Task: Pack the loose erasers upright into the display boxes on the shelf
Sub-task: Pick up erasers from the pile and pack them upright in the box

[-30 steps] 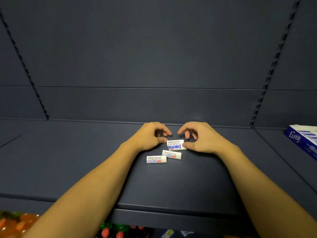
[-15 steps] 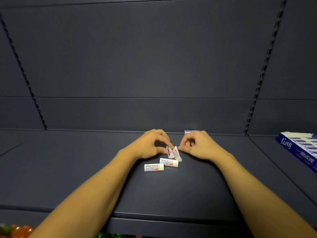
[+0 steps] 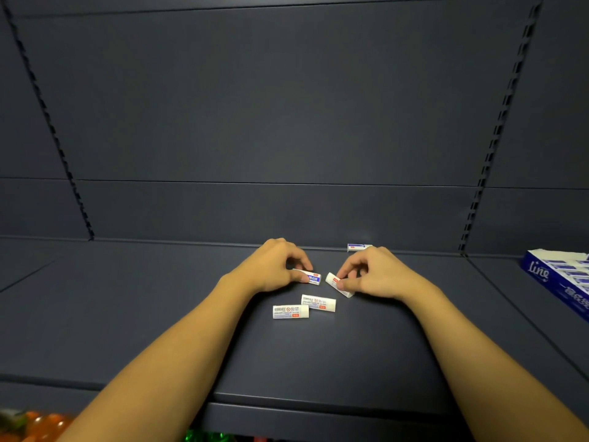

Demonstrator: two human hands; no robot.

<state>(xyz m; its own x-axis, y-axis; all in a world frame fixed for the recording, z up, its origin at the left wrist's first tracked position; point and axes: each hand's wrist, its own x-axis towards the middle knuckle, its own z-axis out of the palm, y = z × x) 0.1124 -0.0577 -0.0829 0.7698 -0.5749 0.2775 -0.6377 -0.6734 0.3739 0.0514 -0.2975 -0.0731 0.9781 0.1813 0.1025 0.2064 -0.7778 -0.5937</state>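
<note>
- The two pinched erasers, touching half a second ago, have been drawn apart, one in each hand.
- Left hand [image 3: 274, 269] pinches an eraser [image 3: 311, 277]; right hand [image 3: 376, 272] pinches another [image 3: 338, 284], tilted, probably to turn it upright.
- Two more [image 3: 290, 312] lie flat on the shelf [image 3: 159, 314]; the box [image 3: 556, 275] sits far right.

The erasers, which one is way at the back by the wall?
The eraser behind the right hand; the other four lie or are held nearer the front.
</note>
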